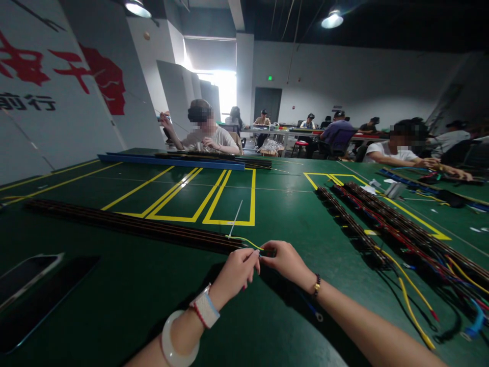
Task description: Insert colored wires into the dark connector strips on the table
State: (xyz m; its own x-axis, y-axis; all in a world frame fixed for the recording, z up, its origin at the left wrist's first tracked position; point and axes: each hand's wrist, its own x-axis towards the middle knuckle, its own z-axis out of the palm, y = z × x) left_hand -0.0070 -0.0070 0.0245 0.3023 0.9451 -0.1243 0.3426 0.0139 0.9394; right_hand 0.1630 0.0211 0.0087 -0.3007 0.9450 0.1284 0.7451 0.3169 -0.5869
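A long dark rail-like strip (133, 224) with thin copper-coloured lines lies across the table, its right end close to my hands. From that end a thin yellow-green wire (246, 241) runs to my fingertips. A white cable tie (236, 218) sticks up near the same end. My left hand (240, 267) pinches the wires at the strip's end with thumb and forefinger. Fingertip to fingertip with it, my right hand (284, 259) is also closed on the wires; the exact grip is partly hidden. Below my right hand, a blue wire ends in a ring terminal (318, 316).
To the right lie more dark strips (351, 224) with yellow wires (407, 285) and red and blue ones. Two dark flat devices (46, 300) rest at left. A blue channel (171, 161) runs along the far edge, near a seated person (210, 132). Another person (397, 148) works at right.
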